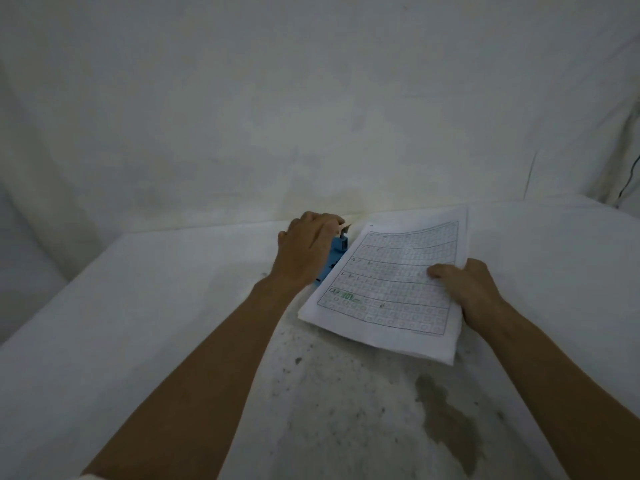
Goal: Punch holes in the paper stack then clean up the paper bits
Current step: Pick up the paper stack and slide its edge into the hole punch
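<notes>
A stack of white printed sheets (391, 285) with a ruled grid lies angled on the white cloth-covered table (166, 306). Its left edge sits in a blue hole punch (334, 256). My left hand (306, 249) rests palm-down on top of the punch and covers most of it. My right hand (467, 289) grips the stack's right edge, thumb on top of the sheets and fingers underneath. A small pale piece shows at the punch's far end, beside my left fingertips.
The cloth near me carries dark specks (298, 360) and a brownish stain (446, 414). A white draped sheet forms the backdrop behind the table's far edge. A thin dark cable (628, 178) hangs at the far right.
</notes>
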